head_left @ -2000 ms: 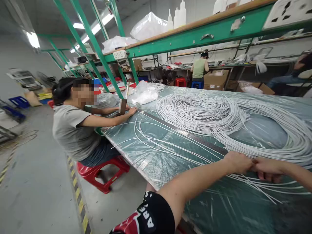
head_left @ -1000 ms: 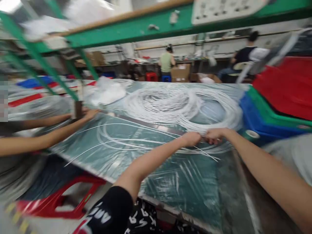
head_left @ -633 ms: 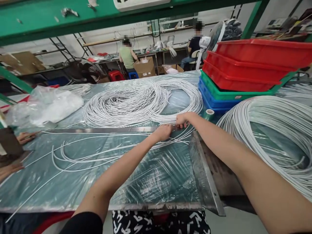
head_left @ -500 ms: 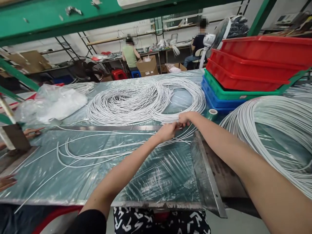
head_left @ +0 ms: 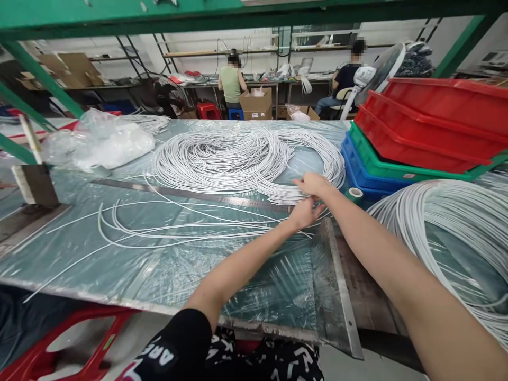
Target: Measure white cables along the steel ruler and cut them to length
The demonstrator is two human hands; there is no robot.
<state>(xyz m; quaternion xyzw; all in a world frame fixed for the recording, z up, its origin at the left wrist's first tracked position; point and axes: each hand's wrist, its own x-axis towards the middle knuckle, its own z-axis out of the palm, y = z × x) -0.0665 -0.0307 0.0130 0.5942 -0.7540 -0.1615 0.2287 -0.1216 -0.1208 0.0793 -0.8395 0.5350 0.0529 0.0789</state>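
A big loose coil of white cable lies on the green table wrapped in clear film. Several cut white strands fan out toward the left below a long steel ruler. My left hand presses on the right ends of those strands beside the ruler's end. My right hand hovers just above it, fingers reaching onto the near edge of the coil, pinching at a strand.
Stacked red, green and blue trays stand at the right, a roll of tape by them. A second white coil lies far right. Plastic bags and a wooden block sit left. Two people work at far benches.
My view swung from the left co-worker to the table's right end. My hands, joined at the strand ends before, have parted slightly; the right one has lifted toward the coil.
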